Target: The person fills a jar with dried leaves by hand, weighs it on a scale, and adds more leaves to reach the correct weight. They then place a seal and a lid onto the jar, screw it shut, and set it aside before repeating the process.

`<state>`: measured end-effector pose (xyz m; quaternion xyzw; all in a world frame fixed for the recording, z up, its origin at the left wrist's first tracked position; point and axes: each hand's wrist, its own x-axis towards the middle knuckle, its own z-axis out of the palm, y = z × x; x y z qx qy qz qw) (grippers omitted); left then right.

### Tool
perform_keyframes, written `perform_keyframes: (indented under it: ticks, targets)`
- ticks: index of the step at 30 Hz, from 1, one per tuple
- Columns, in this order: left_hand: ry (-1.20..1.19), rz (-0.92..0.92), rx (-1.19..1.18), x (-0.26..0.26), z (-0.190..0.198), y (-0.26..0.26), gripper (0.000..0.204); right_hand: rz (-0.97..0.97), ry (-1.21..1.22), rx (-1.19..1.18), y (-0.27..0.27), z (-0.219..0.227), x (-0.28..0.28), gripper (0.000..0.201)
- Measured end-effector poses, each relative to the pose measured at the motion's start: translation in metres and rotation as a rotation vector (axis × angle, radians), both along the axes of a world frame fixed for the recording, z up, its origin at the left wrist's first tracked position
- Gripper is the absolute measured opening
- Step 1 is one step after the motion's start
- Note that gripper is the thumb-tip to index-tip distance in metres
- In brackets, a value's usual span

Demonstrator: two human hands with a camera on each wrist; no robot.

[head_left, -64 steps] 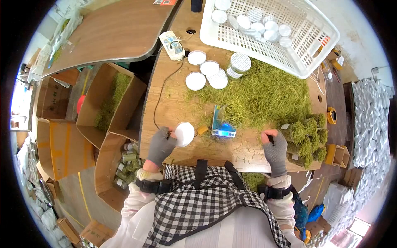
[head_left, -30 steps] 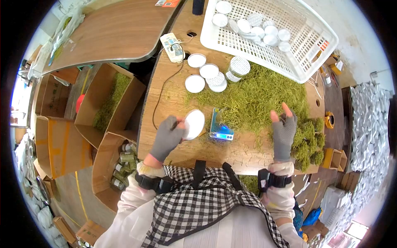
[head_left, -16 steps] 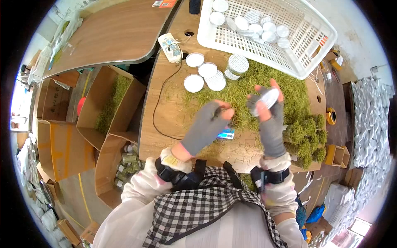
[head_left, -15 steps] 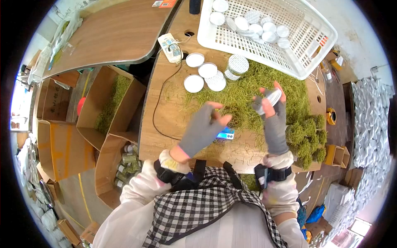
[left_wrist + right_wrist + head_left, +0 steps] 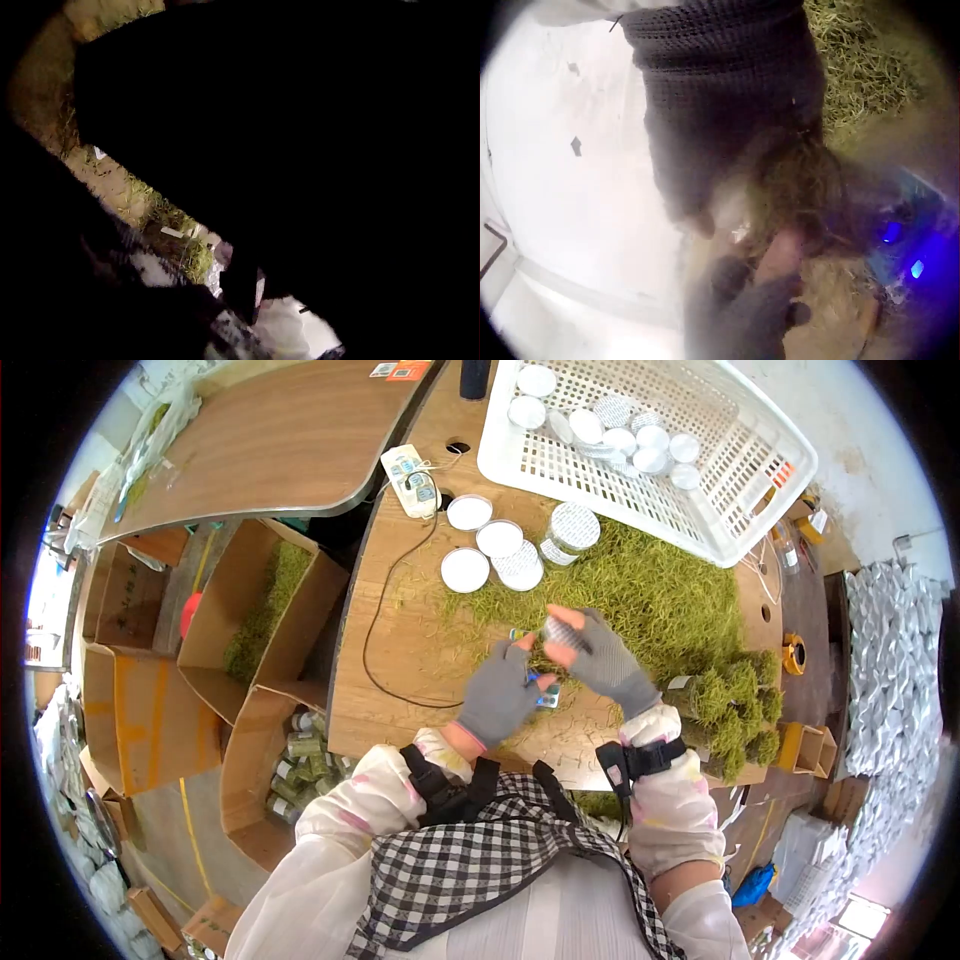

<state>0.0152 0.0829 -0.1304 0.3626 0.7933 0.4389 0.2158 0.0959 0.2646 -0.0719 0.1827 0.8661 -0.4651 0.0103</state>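
Both hands wear grey fingerless gloves and meet over the lit scale (image 5: 548,697), which they partly cover. The left hand (image 5: 498,695) has its fingers and thumb around a moss-filled clear jar, mostly hidden in the head view; blurred moss in the jar (image 5: 799,187) shows in the right wrist view. From the right, the right hand (image 5: 608,662) pinches a round patterned lid (image 5: 560,632) at the jar's top. Whether the lid touches the rim cannot be told. The left wrist view is mostly black.
Loose moss (image 5: 660,595) spreads behind the hands, with moss-topped jars (image 5: 735,705) at the right. White lids (image 5: 465,570) and a lidded jar (image 5: 573,528) stand farther back, below a white basket (image 5: 705,535). A cable (image 5: 367,635) curves along the left.
The lid passed from the left hand to the right. The left hand moved right to the jar at the scale; the right hand then swung left, bringing the lid to the left hand.
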Motion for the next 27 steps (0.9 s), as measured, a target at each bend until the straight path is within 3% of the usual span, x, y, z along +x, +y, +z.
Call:
perform_keyframes:
  ticks: [2,5,9,12,16,22,24,27]
  targets:
    - [0.034,-0.003,0.037,-0.005,-0.012,0.002,0.058,0.049,0.022,0.067,-0.003,-0.012,0.006,0.067]
    - [0.043,0.028,0.148,-0.005,-0.012,0.002,0.048,0.099,0.163,0.391,-0.015,-0.023,0.011,0.071]
    - [0.023,0.059,0.312,-0.009,-0.012,0.000,0.036,-0.004,0.228,0.295,-0.020,-0.038,0.011,0.071]
    - [0.030,0.064,0.216,-0.012,-0.007,0.000,0.030,-0.036,0.219,0.245,-0.021,-0.038,0.012,0.071]
    - [-0.006,0.112,0.315,-0.017,-0.013,0.004,0.024,0.039,0.205,0.406,-0.022,-0.033,0.012,0.071]
    - [-0.370,0.023,0.142,-0.037,0.001,0.000,0.018,0.118,0.172,0.443,-0.019,-0.031,0.013,0.073]
    - [-0.418,-0.139,0.038,-0.047,0.010,-0.003,0.016,0.127,0.156,0.447,-0.017,-0.031,0.014,0.073]
    - [-0.464,-0.031,0.181,-0.039,0.003,-0.002,0.017,0.150,0.166,0.414,-0.018,-0.031,0.012,0.075]
